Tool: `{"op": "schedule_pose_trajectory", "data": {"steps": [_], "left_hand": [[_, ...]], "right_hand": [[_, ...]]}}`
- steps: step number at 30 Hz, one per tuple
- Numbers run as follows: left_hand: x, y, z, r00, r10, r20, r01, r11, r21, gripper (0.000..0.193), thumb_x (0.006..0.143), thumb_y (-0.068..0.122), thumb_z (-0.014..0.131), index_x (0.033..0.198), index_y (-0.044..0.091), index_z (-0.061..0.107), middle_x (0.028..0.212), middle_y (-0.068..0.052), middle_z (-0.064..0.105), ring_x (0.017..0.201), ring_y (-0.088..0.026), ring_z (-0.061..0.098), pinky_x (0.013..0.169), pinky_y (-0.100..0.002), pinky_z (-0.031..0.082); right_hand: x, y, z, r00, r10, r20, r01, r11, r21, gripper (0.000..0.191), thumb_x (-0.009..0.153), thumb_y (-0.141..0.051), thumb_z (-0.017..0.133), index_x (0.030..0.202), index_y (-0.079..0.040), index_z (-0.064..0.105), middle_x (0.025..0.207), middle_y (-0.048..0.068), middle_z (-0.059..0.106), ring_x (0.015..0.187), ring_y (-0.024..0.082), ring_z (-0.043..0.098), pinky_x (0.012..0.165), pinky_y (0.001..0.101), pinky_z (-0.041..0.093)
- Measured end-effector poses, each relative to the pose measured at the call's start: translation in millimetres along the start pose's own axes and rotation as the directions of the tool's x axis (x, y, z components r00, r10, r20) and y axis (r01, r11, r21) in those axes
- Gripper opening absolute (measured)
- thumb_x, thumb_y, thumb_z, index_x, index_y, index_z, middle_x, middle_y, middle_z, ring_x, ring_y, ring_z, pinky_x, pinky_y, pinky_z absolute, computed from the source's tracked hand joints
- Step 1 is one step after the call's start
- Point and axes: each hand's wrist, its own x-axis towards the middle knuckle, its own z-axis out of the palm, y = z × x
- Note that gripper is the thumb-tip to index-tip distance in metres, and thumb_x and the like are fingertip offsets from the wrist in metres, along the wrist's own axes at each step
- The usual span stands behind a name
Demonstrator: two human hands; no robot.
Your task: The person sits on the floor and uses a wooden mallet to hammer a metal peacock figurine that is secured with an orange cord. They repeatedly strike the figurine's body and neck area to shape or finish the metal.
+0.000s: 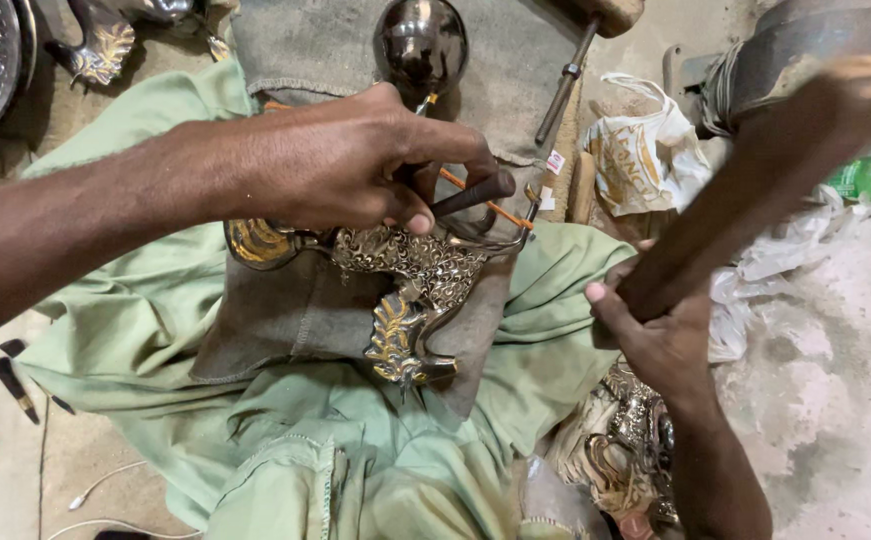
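Ornate metal piece [405, 275] rests on lap cloth [285, 320], seemingly indoors.

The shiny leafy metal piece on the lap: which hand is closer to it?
Left. The left hand sits right above the metal piece, pressing a punch onto it; the right hand grips a mallet off to its side.

We see an ornate engraved metal figurine [410, 290] lying on grey cloth across the lap. A dark punch [470, 195] rests tilted on it; the wooden mallet [755, 190] is raised, blurred.

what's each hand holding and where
Left hand pinches a dark metal punch near its top; right hand grips a brown wooden mallet by its handle's lower end.
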Motion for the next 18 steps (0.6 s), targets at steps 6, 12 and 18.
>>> {"op": "schedule_pose_trajectory", "data": {"steps": [6, 12, 18], "left_hand": [[1.1, 3.0, -0.9, 0.996, -0.084, 0.021, 0.084, 0.996, 0.037, 0.051, 0.083, 0.021, 0.076, 0.132, 0.019, 0.06, 0.088, -0.011, 0.079, 0.075, -0.025, 0.078, 0.061, -0.047, 0.054], [1.0, 3.5, -2.6, 0.996, -0.084, 0.028, 0.082, 0.995, 0.065, 0.057, 0.081, 0.019, 0.077, 0.136, 0.021, 0.061, 0.087, -0.013, 0.079, 0.076, -0.028, 0.076, 0.061, -0.049, 0.052], [2.0, 3.6, -4.3, 0.995, -0.084, 0.043, 0.081, 0.994, 0.072, 0.051, 0.083, 0.018, 0.078, 0.131, 0.018, 0.061, 0.081, -0.014, 0.077, 0.068, -0.029, 0.074, 0.061, -0.049, 0.05]], "right_hand": [[-2.7, 6.2, 1.4, 0.996, 0.008, -0.092, -0.004, 0.999, 0.042, 0.047, 0.099, -0.022, 0.085, 0.127, -0.003, 0.053, 0.096, 0.008, 0.067, 0.085, 0.013, 0.066, 0.081, 0.0309, 0.056], [-1.3, 8.4, -1.2, 0.995, 0.017, -0.099, -0.021, 0.999, -0.033, 0.048, 0.096, -0.021, 0.088, 0.125, -0.003, 0.053, 0.09, 0.019, 0.065, 0.079, 0.016, 0.065, 0.071, 0.033, 0.056], [0.4, 4.0, -2.3, 0.988, -0.15, -0.028, 0.126, 0.903, -0.411, 0.058, 0.083, -0.022, 0.09, 0.126, -0.002, 0.055, 0.095, 0.017, 0.073, 0.082, 0.019, 0.071, 0.072, 0.0343, 0.058]]}}
